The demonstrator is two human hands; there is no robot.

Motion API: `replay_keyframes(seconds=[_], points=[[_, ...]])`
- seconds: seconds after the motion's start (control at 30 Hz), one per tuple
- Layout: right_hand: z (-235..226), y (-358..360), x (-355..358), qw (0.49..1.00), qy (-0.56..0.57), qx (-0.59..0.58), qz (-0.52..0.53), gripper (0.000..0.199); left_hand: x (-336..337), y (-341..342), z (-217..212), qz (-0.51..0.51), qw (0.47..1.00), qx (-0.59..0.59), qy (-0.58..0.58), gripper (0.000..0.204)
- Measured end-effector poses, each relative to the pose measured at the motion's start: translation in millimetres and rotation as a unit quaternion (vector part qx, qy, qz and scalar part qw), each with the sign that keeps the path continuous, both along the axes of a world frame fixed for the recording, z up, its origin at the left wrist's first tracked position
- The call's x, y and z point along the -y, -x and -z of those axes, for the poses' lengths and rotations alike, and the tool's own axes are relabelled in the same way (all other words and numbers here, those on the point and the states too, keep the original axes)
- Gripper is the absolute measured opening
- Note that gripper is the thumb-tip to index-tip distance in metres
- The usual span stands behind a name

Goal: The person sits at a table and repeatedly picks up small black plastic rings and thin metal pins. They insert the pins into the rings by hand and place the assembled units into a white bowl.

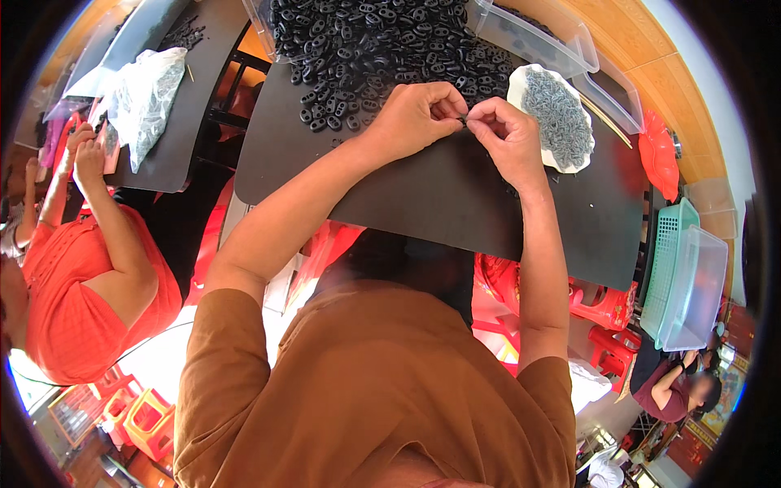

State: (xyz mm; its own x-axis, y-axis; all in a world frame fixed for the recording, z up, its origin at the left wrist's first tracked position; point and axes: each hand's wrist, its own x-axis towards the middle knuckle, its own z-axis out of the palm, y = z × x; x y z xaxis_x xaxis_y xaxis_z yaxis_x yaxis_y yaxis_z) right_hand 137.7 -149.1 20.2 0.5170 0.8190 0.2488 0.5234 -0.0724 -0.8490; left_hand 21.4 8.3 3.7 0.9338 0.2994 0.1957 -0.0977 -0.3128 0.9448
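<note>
Over the dark table my left hand and my right hand meet fingertip to fingertip. Both pinch a small black piece between them; most of it is hidden by my fingers. Just beyond my hands spreads a large heap of black oval pieces with two holes each. Beside my right hand sits a white scalloped dish filled with small grey-blue pieces. A few tiny bits lie on the table near my right wrist.
Clear plastic bins stand at the far right, with thin sticks and a red dish nearby. A green basket hangs off to the right. On the left, a person in red works at another dark table with a plastic bag.
</note>
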Motion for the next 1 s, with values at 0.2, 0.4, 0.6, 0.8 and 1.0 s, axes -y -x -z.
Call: replay_keyframes(seconds=[0.2,0.4,0.6,0.8,1.0], points=[[-6.3,5.1,-0.3,0.993,0.007,0.116,-0.023,0.009,2.2,1.6,-3.7,0.006,1.0,-0.021,-0.015,0.015],[2.1,2.8,-0.2,1.0,0.002,0.02,-0.006,0.009,-0.6,0.0,0.6,0.019,0.999,-0.014,-0.025,0.021],[-2.6,1.6,2.0,0.999,0.017,-0.022,0.018,0.011,-2.3,1.3,-4.0,0.006,0.999,-0.019,-0.024,0.023],[-4.8,3.8,-0.1,0.996,0.043,0.077,0.019,0.008,-2.7,0.8,-3.7,-0.002,1.0,-0.009,-0.018,0.022],[0.7,5.2,-0.4,0.995,0.052,0.08,0.016,0.007,2.5,0.7,-3.8,-0.002,1.0,-0.018,-0.025,0.018]])
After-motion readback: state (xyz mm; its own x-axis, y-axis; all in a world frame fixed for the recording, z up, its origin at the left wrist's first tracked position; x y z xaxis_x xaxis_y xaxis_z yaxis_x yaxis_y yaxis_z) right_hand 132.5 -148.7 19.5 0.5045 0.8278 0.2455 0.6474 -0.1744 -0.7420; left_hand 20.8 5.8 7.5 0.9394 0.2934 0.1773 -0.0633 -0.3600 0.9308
